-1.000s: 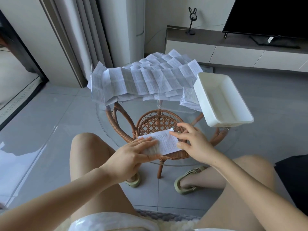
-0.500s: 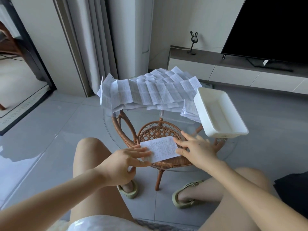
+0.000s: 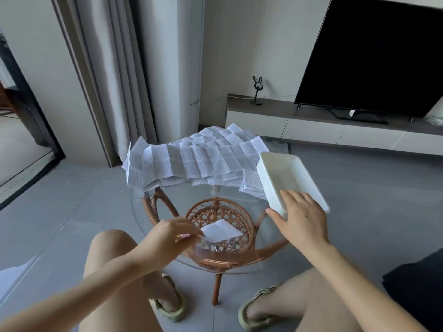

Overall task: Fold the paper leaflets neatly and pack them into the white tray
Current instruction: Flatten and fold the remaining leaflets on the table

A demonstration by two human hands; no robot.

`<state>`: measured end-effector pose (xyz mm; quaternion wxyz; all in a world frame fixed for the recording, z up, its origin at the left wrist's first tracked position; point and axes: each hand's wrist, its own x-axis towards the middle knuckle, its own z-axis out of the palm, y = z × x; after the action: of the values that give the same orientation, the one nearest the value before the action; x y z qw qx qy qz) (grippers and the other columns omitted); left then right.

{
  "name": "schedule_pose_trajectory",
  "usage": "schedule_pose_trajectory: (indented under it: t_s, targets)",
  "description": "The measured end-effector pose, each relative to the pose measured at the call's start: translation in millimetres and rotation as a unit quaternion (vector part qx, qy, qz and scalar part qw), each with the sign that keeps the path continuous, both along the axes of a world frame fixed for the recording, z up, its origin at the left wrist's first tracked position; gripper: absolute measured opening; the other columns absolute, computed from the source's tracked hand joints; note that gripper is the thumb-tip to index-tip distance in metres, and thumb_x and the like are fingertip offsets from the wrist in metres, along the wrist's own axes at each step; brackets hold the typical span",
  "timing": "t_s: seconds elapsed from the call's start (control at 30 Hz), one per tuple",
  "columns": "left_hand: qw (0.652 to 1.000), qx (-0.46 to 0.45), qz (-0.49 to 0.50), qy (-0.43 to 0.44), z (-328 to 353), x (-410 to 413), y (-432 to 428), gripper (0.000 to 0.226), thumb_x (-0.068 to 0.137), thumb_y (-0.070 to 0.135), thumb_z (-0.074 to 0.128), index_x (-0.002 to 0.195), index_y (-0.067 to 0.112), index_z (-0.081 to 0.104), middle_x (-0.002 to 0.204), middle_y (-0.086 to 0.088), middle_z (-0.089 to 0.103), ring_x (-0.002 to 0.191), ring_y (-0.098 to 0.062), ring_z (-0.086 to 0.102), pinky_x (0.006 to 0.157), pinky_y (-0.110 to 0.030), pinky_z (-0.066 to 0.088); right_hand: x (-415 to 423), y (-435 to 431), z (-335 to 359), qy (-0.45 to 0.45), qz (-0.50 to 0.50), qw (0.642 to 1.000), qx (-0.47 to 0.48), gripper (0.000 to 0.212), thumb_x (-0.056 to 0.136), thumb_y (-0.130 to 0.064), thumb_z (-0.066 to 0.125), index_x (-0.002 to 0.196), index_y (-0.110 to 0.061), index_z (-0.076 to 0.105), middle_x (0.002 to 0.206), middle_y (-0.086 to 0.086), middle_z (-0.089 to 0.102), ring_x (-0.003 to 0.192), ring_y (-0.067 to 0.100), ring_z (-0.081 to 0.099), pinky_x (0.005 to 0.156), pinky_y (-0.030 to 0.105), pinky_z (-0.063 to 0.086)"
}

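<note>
Left hand pinched a folded leaflet; right hand lay on the white tray's near end.

The left hand, blurred, held the folded leaflet by its left edge between thumb and curled fingers, just over the near part of the round glass bench. The right hand was open, its fairly straight fingers reaching over the near rim of the white tray and its thumb spread beside the tray's wall. The tray sat at the bench's right side, well apart from the folded leaflet. A small pile of leaflets lay against its left wall. A broad stack of unfolded leaflets covered the far side. The bench's rattan frame showed through the glass. Beyond stood a curtain and a television on a low cabinet.
</note>
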<state>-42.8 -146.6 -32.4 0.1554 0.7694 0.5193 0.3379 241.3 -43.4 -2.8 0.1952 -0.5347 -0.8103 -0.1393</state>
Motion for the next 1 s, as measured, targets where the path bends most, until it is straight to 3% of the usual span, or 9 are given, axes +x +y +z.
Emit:
schedule_pose_trajectory:
  t_s: [0.1,0.2,0.27,0.33,0.43,0.6,0.7,0.9,1.0]
  targets:
    - [0.973,-0.057,0.143,-0.175,48,18,28,0.014,0.089,0.016,0.065,0.077,0.012,0.071,0.064,0.009,0.065,0.061,-0.004,0.059,0.06,-0.012,0.045,5,14,-3,-0.033,-0.019,0.997,-0.065,0.048,0.068,-0.048,0.079,0.095,-0.009,0.067,0.081,0.006,0.07,0.075,0.031,0.065,0.065,0.035,0.049]
    - [0.895,-0.173,0.179,-0.371,80,33,73,0.012,0.088,0.01,0.067,0.078,0.005,0.068,0.07,0.001,0.068,0.068,-0.01,0.065,0.06,-0.019,0.053,3,21,-4,-0.031,-0.019,0.994,-0.105,0.031,0.083,-0.048,0.064,0.096,-0.02,0.061,0.083,-0.002,0.068,0.08,0.026,0.063,0.066,0.031,0.037]
    - [0.834,-0.317,0.177,-0.416,89,46,105,0.007,0.088,0.003,0.066,0.081,0.003,0.065,0.07,-0.005,0.068,0.063,-0.014,0.066,0.054,-0.021,0.053,3,25,-6,0.012,-0.023,0.989,-0.146,0.027,0.088,-0.042,0.059,0.074,-0.022,0.047,0.068,-0.007,0.055,0.068,0.02,0.052,0.057,0.029,0.03]
    - [0.803,-0.432,0.176,-0.371,88,57,135,0.005,0.087,0.0,0.065,0.088,0.001,0.06,0.071,-0.006,0.062,0.06,-0.013,0.06,0.048,-0.02,0.049,2,24,-8,0.081,-0.028,0.977,-0.196,0.04,0.089,-0.031,0.058,0.061,-0.02,0.031,0.055,-0.003,0.039,0.056,0.018,0.038,0.049,0.024,0.025]
    - [0.82,-0.457,0.199,-0.28,73,70,185,0.014,0.086,0.005,0.068,0.088,0.004,0.055,0.076,-0.006,0.05,0.06,-0.012,0.046,0.048,-0.017,0.041,4,26,-9,0.177,-0.028,0.959,-0.219,0.043,0.086,-0.022,0.06,0.056,-0.016,0.03,0.05,-0.001,0.032,0.048,0.013,0.027,0.047,0.026,0.022]
    - [0.854,-0.424,0.248,-0.171,46,90,222,0.028,0.086,0.014,0.067,0.064,0.011,0.049,0.058,-0.003,0.045,0.04,-0.01,0.034,0.037,-0.019,0.028,13,35,-11,0.248,0.006,0.945,-0.214,0.044,0.084,-0.014,0.06,0.056,-0.018,0.026,0.049,-0.003,0.022,0.056,0.013,0.017,0.05,0.025,0.014]
    - [0.87,-0.397,0.268,-0.115,31,98,230,0.039,0.084,0.016,0.062,0.055,0.016,0.037,0.061,-0.004,0.043,0.044,-0.014,0.03,0.043,-0.022,0.025,17,39,-15,0.277,0.024,0.935,-0.222,0.028,0.083,-0.013,0.059,0.059,-0.008,0.046,0.05,-0.004,0.029,0.057,0.012,0.022,0.053,0.028,0.02]
    - [0.888,-0.358,0.276,-0.087,14,102,229,0.03,0.085,0.013,0.06,0.058,0.011,0.046,0.054,-0.002,0.047,0.045,-0.014,0.042,0.039,-0.019,0.032,29,44,-4,0.354,0.023,0.918,-0.176,0.031,0.082,-0.013,0.054,0.057,-0.008,0.035,0.056,-0.005,0.023,0.058,0.009,0.021,0.053,0.03,0.016]
    - [0.893,-0.345,0.277,-0.076,13,105,230,0.02,0.082,0.007,0.057,0.064,0.007,0.052,0.056,-0.003,0.049,0.047,-0.014,0.044,0.042,-0.021,0.039,39,48,8,0.448,0.004,0.877,-0.172,0.031,0.078,-0.02,0.053,0.057,-0.006,0.036,0.06,-0.003,0.024,0.059,0.011,0.021,0.056,0.03,0.015]
